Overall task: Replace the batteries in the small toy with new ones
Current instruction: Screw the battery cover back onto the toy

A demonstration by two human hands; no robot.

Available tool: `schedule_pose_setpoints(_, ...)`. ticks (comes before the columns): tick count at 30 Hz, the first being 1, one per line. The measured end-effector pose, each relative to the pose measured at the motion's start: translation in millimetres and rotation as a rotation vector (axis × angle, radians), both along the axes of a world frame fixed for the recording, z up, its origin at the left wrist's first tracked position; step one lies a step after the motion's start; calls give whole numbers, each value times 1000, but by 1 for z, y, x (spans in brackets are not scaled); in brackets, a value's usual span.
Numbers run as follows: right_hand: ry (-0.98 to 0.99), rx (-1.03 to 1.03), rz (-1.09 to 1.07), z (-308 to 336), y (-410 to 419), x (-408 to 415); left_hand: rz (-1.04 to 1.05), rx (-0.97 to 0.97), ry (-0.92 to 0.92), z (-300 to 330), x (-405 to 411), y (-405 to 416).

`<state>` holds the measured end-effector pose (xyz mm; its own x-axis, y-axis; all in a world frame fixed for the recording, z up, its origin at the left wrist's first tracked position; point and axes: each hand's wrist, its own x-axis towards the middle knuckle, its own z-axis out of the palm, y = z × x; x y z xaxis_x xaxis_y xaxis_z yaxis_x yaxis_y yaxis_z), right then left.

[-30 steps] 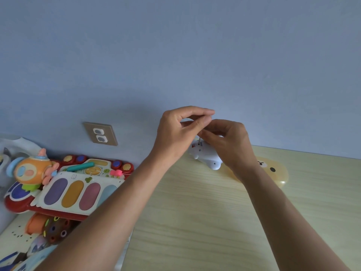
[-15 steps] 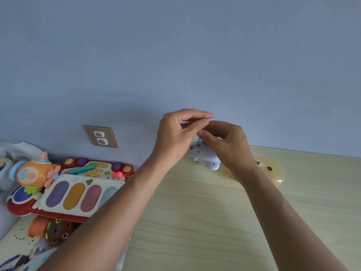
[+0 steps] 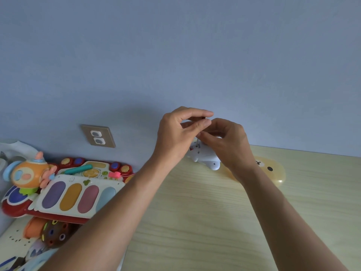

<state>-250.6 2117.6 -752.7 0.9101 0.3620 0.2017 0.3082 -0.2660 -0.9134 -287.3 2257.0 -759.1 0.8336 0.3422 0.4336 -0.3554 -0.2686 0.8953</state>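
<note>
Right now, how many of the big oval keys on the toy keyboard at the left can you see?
4, in a row on the toy keyboard: purple leftmost, then yellow, pink, and light blue, partly behind the left forearm. More may be hidden there.

White small toy (image 3: 205, 158); pale wood-grain table (image 3: 195, 222); blue wall (image 3: 175, 55); yellow bear-face thing (image 3: 273, 169) w/ black eyes

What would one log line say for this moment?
left hand: pinching thin tool | right hand: holding small white toy | table: toy resting
</note>
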Motion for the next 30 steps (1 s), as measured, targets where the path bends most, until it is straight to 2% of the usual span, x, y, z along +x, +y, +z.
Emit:
schedule_pose_setpoints(9, 52, 59, -35, 0, 2, 0, -71, 24, 24, -3, -3, -3)
schedule_pose_setpoints(14, 135, 269, -81, 7, -8, 3, 105, 44, -52, 4, -10, -14)
schedule_pose_setpoints(17, 137, 285, -114, 11, -24, 3, 101, -12, -28, 8, -19, -34)
schedule_pose_setpoints(20, 137, 254, -149, 13, -49, 1, -20, -22, 97, 4, -27, -59)
schedule_pose_setpoints(25, 121, 126, -229, 14, -100, -3, -189, 130, 386, -13, -35, -90)
schedule_pose_setpoints(27, 165, 38, -280, 8, -120, -4, -163, 165, 403, -19, -36, -94)
schedule_pose_setpoints(30, 202, -108, -350, -2, -142, -11, -97, 216, 332, -26, -37, -97)
